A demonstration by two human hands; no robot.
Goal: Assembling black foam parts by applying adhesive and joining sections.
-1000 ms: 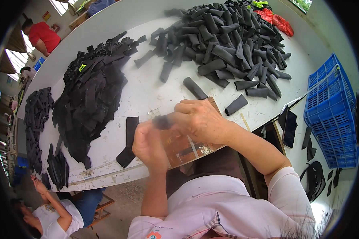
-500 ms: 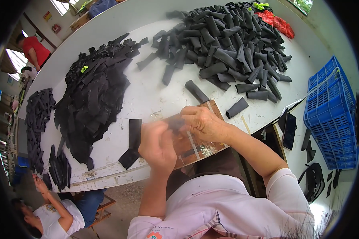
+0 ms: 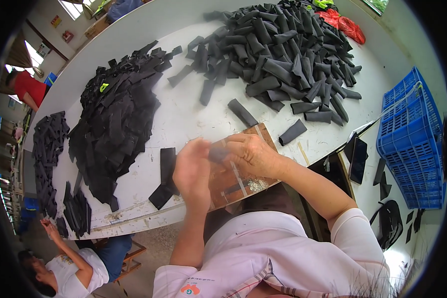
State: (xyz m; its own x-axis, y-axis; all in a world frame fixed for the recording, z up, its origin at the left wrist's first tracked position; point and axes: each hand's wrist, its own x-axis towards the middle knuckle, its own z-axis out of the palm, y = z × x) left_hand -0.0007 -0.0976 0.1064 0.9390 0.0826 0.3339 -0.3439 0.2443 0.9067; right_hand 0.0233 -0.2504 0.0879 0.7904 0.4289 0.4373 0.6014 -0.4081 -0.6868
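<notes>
The person's right hand [image 3: 253,153] was over a reddish-brown board [image 3: 223,180] at the near edge of the white table [image 3: 181,111], its fingers clamped on a small dark piece [image 3: 217,154] that blurred at its edges. That piece was in the space between the 2 hands, above the left part of the board. The left hand [image 3: 191,171] was raised just beside it, at the board's left edge, and was so smeared that I could not tell whether its fingers were apart or together. Just left of that hand, 2 flat black strips lay on the table, an upper strip [image 3: 168,161] and a lower strip [image 3: 160,196], which met at an angle. Beyond the board's far edge lay a dark tube [image 3: 242,113], and a second tube [image 3: 292,132] lay near its right side. Farther back stood a large heap of similar tubes [image 3: 283,57], with a red plastic bag [image 3: 351,30] behind its right side. To the left spread a broad pile of flat black pieces [image 3: 116,111] with a yellow-green scrap [image 3: 104,88] on top, and farther left was a narrower pile [image 3: 48,159]. On the right stood a blue basket [image 3: 412,144], with a dark phone [image 3: 357,160] near it. At the lower left sat a co-worker in a white shirt [image 3: 77,270].
</notes>
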